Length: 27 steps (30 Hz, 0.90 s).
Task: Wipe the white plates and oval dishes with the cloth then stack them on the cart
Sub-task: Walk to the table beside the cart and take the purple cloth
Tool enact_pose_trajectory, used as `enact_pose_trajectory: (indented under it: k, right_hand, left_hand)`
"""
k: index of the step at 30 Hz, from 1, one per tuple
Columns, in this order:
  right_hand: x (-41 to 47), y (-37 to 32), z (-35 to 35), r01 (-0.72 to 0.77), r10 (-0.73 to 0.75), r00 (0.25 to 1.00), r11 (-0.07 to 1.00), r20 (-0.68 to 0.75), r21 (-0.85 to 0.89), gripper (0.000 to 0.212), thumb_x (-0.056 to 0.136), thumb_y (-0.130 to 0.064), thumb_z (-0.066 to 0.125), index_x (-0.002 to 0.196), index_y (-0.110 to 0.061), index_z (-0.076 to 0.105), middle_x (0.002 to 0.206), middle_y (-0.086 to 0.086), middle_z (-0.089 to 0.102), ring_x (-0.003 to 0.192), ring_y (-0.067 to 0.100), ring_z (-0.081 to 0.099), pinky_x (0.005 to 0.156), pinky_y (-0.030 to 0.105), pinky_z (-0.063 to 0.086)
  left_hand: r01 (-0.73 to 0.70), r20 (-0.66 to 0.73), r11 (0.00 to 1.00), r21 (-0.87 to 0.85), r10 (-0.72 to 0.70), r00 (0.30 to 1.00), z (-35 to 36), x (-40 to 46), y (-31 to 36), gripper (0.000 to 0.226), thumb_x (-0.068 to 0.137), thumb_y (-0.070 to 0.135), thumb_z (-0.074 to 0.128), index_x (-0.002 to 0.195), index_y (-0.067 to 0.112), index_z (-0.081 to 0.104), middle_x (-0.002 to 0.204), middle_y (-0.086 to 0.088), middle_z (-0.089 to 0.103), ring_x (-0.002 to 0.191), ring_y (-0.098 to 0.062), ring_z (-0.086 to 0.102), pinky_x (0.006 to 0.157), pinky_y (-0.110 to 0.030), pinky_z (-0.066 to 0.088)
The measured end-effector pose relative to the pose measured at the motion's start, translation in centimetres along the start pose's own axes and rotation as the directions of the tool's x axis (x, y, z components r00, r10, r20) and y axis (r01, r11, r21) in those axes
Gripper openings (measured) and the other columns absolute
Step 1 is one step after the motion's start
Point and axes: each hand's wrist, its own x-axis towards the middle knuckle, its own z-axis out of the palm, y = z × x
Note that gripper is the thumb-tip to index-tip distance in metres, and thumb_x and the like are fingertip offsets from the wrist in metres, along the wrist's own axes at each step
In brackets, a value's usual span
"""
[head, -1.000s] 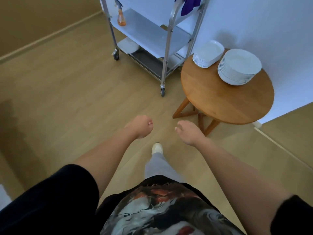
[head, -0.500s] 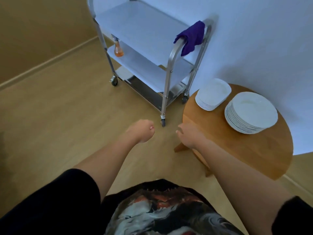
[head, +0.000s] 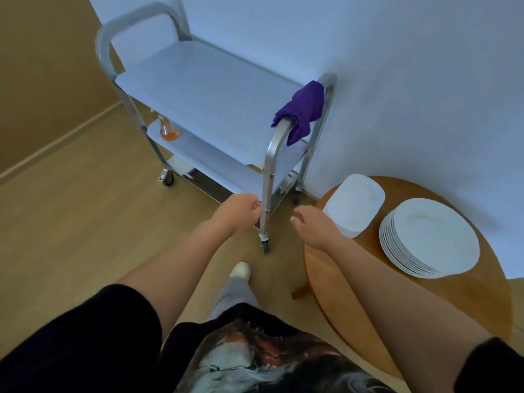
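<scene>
Nearby, purple cloth (head: 301,109) over cart handle (head: 279,134).

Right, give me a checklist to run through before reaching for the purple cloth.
1. Purple cloth within sight, draped over the cart handle: ok.
2. Left hand holds nothing, fingers curled: ok.
3. Right hand free, loosely curled: ok.
4. Cart top shelf bare for stacking: ok.
5. Round plates and oval dishes stacked on the wooden table: ok.
6. Cart wheels locked: cannot tell.
</scene>
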Motion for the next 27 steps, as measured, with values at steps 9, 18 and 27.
enact_pose_trajectory:
  k: [9,18,27]
  right_hand:
    - [11.7,-2.5,-5.2,-0.178,0.313,0.899,0.900,-0.306,0.398,0.013,0.101,-0.022,0.039,0.094,-0.018,0.049,0.082,-0.006,0.047,0.071,0.003,0.043,0.061,0.019,0.031]
    - [16.3,-4.0,-7.4,-0.151,0.410,0.804,0.841,-0.430,0.520,0.031,0.097,-0.022,0.048,0.126,-0.013,0.049,0.101,-0.008,0.044,0.087,0.004,0.045,0.077,0.020,0.037]
    - [18.2,-3.9,-8.8,-0.059,0.349,0.787,0.864,-0.509,0.500,0.015,0.097,-0.024,0.048,0.111,-0.024,0.051,0.090,-0.017,0.044,0.078,-0.001,0.048,0.064,0.006,0.032]
  left_hand:
    - [-0.177,-0.082,0.984,-0.034,0.174,0.981,-8.8,14.8,-0.3,0.025,0.098,0.027,0.043,0.109,0.009,0.056,0.093,-0.004,0.063,0.079,-0.019,0.054,0.071,-0.032,0.044]
    - [-0.276,-0.027,0.958,-0.078,0.275,0.961,-8.3,21.3,0.4,0.046,0.097,0.033,0.047,0.139,0.016,0.037,0.136,-0.010,0.047,0.117,-0.025,0.053,0.095,-0.037,0.044]
    - [0.346,0.364,0.734,-0.584,-0.144,0.920,-7.8,25.2,4.3,0.080,0.086,0.065,0.047,0.139,0.006,0.038,0.136,-0.014,0.050,0.122,-0.031,0.048,0.099,-0.044,0.040]
